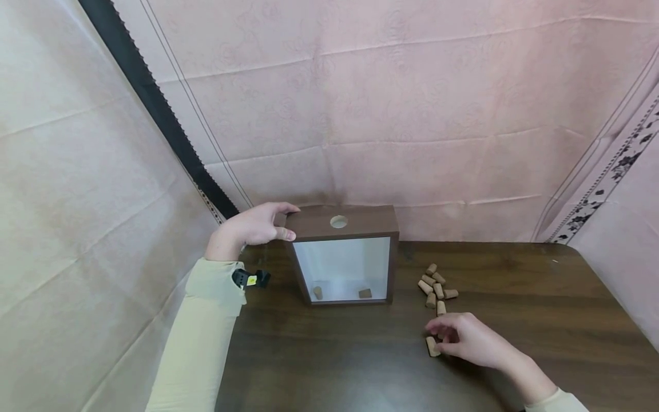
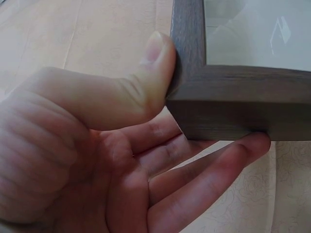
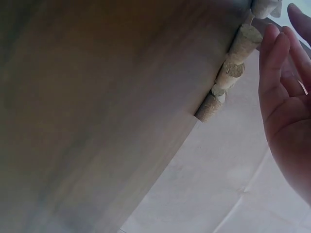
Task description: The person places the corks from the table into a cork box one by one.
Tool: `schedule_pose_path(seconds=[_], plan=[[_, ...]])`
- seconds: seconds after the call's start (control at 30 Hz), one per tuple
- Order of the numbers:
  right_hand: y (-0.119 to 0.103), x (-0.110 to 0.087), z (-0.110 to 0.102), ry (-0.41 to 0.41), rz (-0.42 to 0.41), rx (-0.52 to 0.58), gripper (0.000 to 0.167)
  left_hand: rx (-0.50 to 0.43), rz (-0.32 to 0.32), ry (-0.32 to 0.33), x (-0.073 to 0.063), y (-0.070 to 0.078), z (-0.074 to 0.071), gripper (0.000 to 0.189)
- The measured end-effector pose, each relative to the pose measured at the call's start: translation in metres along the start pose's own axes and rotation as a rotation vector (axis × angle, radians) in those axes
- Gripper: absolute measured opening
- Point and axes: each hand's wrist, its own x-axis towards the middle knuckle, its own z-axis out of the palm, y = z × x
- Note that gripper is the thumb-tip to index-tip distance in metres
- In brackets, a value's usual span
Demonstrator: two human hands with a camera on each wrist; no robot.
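Two corks (image 1: 318,293) in the box (image 1: 365,224) and the hole (image 1: 338,221) in its top are shown by the head view alone. The box's corner is gripped by the left hand (image 1: 254,225). Beside loose corks (image 1: 438,290) on the table (image 1: 515,292), the right hand (image 1: 471,339) is shown by its wrist view with thumb and fingers parted, nothing grasped.

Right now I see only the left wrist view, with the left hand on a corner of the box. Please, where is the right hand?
Observer: The right hand is low over the table, next to a cork.
Operator: Thank you. Does the box have some opening on top?
Observer: Yes, one round hole.
Operator: And inside, is there something?
Observer: Yes, two corks show at the bottom, behind the clear front.
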Motion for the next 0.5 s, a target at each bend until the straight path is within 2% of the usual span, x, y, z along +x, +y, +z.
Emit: schedule_pose_path(seconds=[0.2,0.5], plan=[[-0.0004,0.0,0.0051,0.006,-0.051,-0.096,0.03,0.001,-0.005,-0.006,0.001,-0.0007,-0.0004,0.065],[-0.001,0.0004,0.0064,-0.042,-0.02,-0.124,0.033,0.008,-0.004,-0.013,0.0003,-0.0005,-0.0013,0.065]])
